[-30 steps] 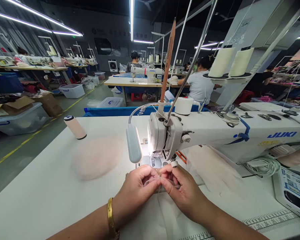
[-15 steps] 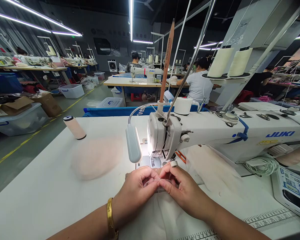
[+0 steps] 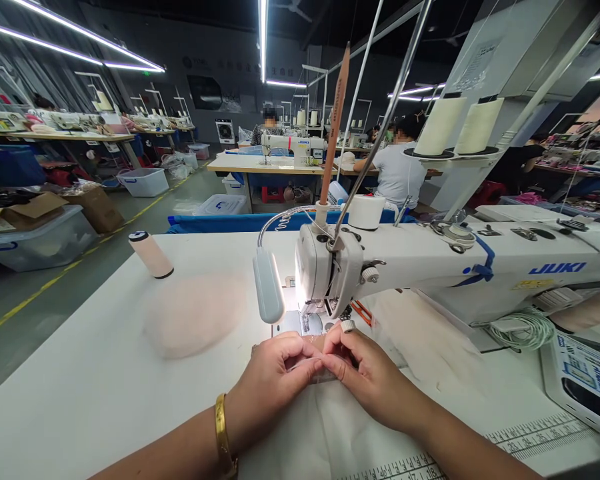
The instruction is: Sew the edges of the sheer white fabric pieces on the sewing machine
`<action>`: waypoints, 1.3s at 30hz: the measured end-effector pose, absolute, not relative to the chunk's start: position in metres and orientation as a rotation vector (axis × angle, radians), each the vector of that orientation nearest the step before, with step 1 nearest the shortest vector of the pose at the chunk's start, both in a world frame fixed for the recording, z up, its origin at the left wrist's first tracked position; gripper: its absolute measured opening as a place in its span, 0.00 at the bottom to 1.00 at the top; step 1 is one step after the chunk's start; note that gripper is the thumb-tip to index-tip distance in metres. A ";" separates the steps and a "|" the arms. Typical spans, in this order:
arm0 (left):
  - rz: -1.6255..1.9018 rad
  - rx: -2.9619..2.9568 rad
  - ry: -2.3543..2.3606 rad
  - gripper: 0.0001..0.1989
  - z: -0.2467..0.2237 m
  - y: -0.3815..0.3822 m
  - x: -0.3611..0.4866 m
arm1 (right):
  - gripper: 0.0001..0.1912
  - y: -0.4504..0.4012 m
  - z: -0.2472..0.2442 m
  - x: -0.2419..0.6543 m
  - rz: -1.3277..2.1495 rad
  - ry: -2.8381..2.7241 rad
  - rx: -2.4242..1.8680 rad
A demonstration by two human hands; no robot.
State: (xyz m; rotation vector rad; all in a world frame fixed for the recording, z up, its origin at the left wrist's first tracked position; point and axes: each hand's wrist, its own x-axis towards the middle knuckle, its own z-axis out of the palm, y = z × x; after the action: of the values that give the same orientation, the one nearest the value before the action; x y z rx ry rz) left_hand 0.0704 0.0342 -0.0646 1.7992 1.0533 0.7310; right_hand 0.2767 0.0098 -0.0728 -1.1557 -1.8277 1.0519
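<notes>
My left hand (image 3: 280, 367) and my right hand (image 3: 360, 363) meet just in front of the needle area of a white sewing machine (image 3: 330, 267). Both are closed, thumbs and forefingers pinching a thin, sheer pale fabric (image 3: 323, 377) whose edge shows between them. Much of it is covered by my fingers. A ring-like white piece (image 3: 348, 326) sits on a right-hand finger. Behind the fingertips lies the shiny needle plate (image 3: 311, 323). Pale sheer fabric pieces (image 3: 425, 333) lie to the right of the machine head, and a sheer beige pile (image 3: 195, 317) lies on the left.
A peach thread cone (image 3: 151, 255) stands at the table's far left. A lamp (image 3: 269, 287) hangs left of the needle. Orange-handled snips (image 3: 363, 312) lie behind my right hand. A control box (image 3: 585, 373) and coiled cable (image 3: 523, 331) are at right. Co-workers sit farther back.
My fingertips have shifted slightly and drawn closer together on the fabric edge. Otherwise the hands stay in nearly the same place.
</notes>
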 end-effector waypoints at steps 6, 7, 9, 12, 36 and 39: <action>0.832 1.798 1.060 0.10 -0.065 0.034 0.071 | 0.09 0.007 -0.075 0.273 0.976 -1.870 -1.171; 0.845 1.806 1.064 0.10 -0.066 0.034 0.070 | 0.10 0.007 -0.075 0.273 0.960 -1.876 -1.167; 0.855 1.819 1.077 0.11 -0.068 0.035 0.070 | 0.10 0.006 -0.076 0.273 0.927 -1.882 -1.160; 0.833 1.857 1.075 0.15 -0.070 0.035 0.069 | 0.10 0.007 -0.078 0.274 0.868 -1.886 -1.162; 0.377 2.474 1.369 0.09 -0.064 0.041 0.079 | 0.11 0.024 -0.090 0.249 0.446 -2.188 -1.535; 0.645 2.683 1.287 0.04 -0.074 0.045 0.072 | 0.12 0.033 -0.087 0.248 0.455 -2.169 -1.560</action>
State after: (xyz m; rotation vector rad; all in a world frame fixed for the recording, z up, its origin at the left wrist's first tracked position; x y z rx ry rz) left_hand 0.0723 0.0447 -0.0737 2.6831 1.2872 0.6446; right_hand 0.2477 0.0325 -0.0871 -1.5601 -2.1689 0.4551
